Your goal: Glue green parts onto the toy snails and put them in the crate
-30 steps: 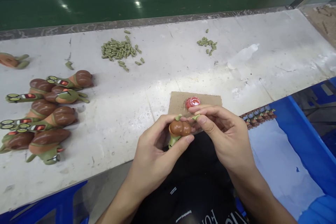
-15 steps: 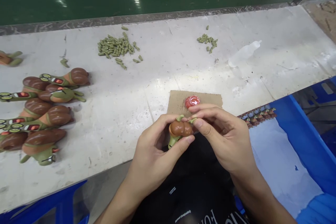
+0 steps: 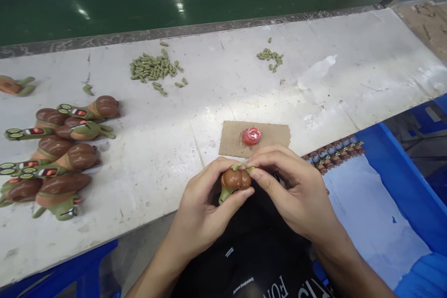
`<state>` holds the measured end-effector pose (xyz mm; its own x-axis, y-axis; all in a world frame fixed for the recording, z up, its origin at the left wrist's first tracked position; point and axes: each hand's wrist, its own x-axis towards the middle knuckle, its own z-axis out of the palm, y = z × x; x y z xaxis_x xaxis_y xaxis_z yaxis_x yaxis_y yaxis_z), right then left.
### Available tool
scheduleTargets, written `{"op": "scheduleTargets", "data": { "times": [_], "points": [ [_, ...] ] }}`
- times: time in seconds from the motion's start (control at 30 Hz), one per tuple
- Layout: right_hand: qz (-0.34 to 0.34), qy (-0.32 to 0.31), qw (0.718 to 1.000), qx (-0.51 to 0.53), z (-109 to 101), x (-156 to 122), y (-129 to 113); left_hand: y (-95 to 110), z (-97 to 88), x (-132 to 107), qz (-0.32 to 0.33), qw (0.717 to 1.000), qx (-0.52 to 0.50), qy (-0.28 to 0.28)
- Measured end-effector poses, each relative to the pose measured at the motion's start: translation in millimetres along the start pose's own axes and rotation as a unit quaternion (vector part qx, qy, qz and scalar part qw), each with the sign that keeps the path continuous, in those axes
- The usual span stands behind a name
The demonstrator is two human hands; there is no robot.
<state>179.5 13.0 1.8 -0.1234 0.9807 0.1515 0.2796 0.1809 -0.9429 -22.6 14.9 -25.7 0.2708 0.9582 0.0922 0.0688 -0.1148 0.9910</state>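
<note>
My left hand grips a brown-shelled toy snail with a green body, holding it just in front of the cardboard. My right hand comes in from the other side, and its thumb and forefinger pinch a small green stalk piece against the top of the snail. A square of brown cardboard lies just beyond my fingers, with a glossy red blob on it. Fingers hide part of the snail's body.
Several finished toy snails lie in a heap on the white work table. Small green pieces lie in piles beyond, near a clear plastic bottle. A blue crate with white lining stands at the right.
My hands and the snail have shifted slightly lower, away from the cardboard, showing more of it. The camera view has moved a little.
</note>
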Motion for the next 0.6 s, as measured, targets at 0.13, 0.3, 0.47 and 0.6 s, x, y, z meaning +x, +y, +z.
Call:
{"op": "scheduleTargets", "data": {
  "times": [0.13, 0.3, 0.47, 0.6],
  "points": [
    [0.021, 0.007, 1.0, 0.002, -14, -23, -10, 18, 1.8, -5, -0.051, 0.998, -0.028, -0.008],
    [-0.08, -0.108, 0.965, -0.225, -48, -54, -16, 21, 25.4, -15, -0.115, 0.989, 0.011, -0.093],
    [-0.046, -0.167, 0.945, -0.277, -53, -81, 1, -9, 69.0, -25, -0.204, 0.966, -0.028, -0.156],
    [0.023, -0.097, 0.963, -0.25, -59, -108, 23, -32, 94.3, -33, -0.266, 0.944, -0.062, -0.185]
  ]
}}
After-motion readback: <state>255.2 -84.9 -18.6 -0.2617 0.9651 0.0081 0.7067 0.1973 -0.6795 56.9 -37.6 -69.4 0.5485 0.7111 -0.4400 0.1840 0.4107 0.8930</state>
